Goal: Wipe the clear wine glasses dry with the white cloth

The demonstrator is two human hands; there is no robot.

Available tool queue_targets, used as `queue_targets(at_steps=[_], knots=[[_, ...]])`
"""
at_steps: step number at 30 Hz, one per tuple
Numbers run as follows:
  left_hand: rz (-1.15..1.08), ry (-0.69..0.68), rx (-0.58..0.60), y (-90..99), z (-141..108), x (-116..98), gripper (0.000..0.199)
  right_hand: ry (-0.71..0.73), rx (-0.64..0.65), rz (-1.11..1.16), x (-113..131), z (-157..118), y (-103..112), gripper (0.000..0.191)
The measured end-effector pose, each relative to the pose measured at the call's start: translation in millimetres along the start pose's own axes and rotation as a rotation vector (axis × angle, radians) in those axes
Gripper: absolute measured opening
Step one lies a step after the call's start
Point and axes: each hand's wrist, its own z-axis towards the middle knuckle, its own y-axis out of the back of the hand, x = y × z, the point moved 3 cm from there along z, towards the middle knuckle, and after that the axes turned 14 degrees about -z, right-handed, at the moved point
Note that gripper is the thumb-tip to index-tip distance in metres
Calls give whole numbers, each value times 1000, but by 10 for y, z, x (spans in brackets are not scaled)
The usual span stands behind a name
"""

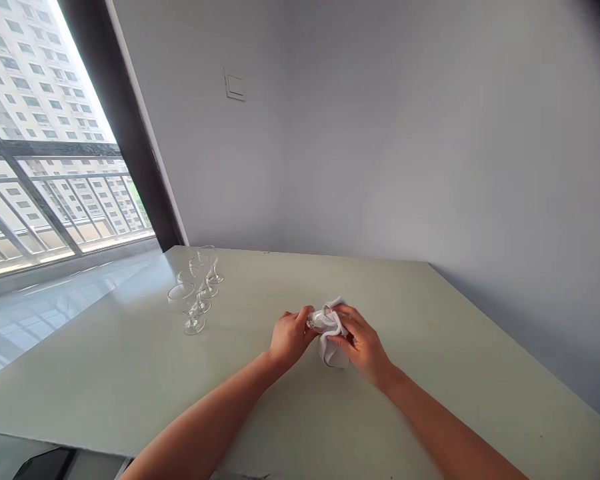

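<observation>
glass (316, 323) bundled in white cloth (334, 341), lying tilted at mid-worktop (430, 373) | left hand (291, 337) at 9 o'clock, fingers curled, grasping the glass's bare end | right hand (359, 347) at 4 o'clock, clenched over the cloth | left forearm (200, 421) from 7 o'clock, right forearm (445, 427) from 5 o'clock, both wrists angled inward | upright stemmed glasses (194, 291) clustered at 10 o'clock, well apart from the hands

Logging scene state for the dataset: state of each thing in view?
Left hand: closed on held glass.
Right hand: closed on white cloth.
White cloth: bunched around held glass.
Held glass: tilted sideways, partly wrapped.
Stemmed glasses: upright on table, clustered, look empty.
Wall switch: position unclear.
</observation>
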Motion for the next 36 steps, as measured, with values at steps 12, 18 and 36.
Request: queue_targets(at_steps=[12, 18, 36], knots=[[-49, 229, -7, -14, -11, 126, 28, -617, -146, 703, -315, 30, 138, 21], [43, 88, 4, -15, -6, 134, 32, -492, 102, 602, -139, 12, 13, 32], [347, -455, 12, 124, -1, -43, 32, -494, 325, 631, -217, -72, -237, 29]])
